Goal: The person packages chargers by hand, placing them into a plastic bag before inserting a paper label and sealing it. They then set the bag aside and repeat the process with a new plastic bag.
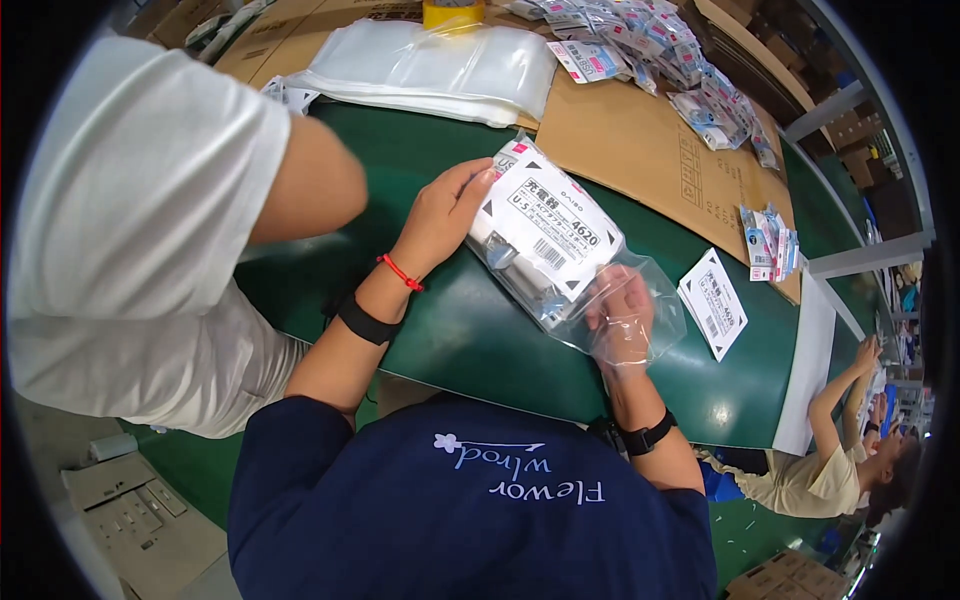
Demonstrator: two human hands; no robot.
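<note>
My left hand [445, 212] grips the upper left side of a clear plastic bag [655, 312], its thumb lying over the top edge. Inside are several packaged goods [512, 262], with a white printed label card [553, 228] on top. At the bag's open end on the right, my right hand [622, 308] shows through the clear film, fingers curled at the card's lower right edge. Part of its grip is blurred by the plastic. A second white label card [713, 303] lies on the green table to the right of that hand.
A stack of clear bags [430, 70] and a yellow tape roll [453, 14] sit at the back. Small packs [640, 40] pile on a cardboard sheet [640, 140]; a few more packs [768, 243] lie right. A white-sleeved person [150, 180] stands close left; another person [825, 470] is far right.
</note>
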